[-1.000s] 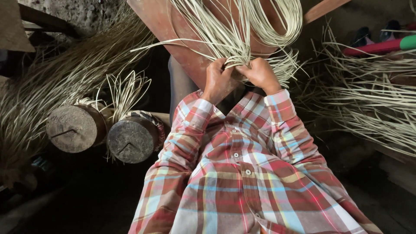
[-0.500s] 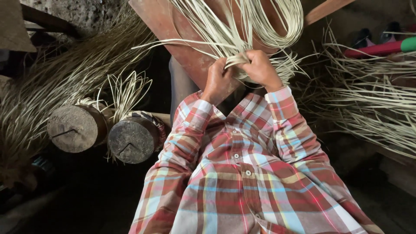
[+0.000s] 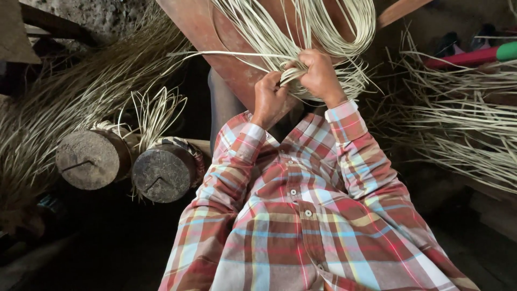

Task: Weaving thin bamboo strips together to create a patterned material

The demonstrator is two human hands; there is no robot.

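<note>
Both hands are closed on a bundle of pale cane strips that lies looped over a slanted reddish wooden board. The left hand grips the strands from below, its fingers curled tight; the right hand clamps a folded bunch just beside it, the two nearly touching. Two round log blocks stand at the left, with loose dry fibres piled at the right.
</note>
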